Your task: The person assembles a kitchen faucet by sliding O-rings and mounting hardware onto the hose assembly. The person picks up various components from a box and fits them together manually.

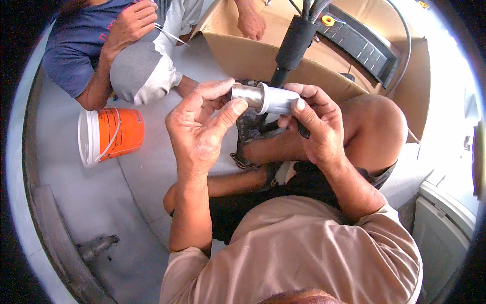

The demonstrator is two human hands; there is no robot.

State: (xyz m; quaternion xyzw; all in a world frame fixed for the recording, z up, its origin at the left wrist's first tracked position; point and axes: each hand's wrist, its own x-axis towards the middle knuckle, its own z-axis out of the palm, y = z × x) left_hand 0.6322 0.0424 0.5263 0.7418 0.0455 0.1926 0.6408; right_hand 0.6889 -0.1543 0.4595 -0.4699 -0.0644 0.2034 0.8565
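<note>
Held in front of me, above my crossed legs, is a grey plastic sleeve point(279, 100) with a raised collar at its left end. From that collar juts a threaded metal tube point(248, 95), lying in line with the sleeve. My left hand point(196, 124) grips the tube's free end between thumb and fingers. On the sleeve's other end, my right hand point(323, 124) is closed, thumb on the near side. A dark rounded tip point(303, 130) shows below my right fingers; what it belongs to is hidden. How far the tube reaches into the sleeve cannot be seen.
Behind my hands rises a black foam-wrapped post point(295, 43) with cables. A cardboard box point(243, 58) holds a black tray point(354, 43) and a yellow ring point(328, 21). An orange bucket point(121, 133) lies tipped at left, beside a seated person point(76, 50). A pipe stub point(98, 247) protrudes lower left.
</note>
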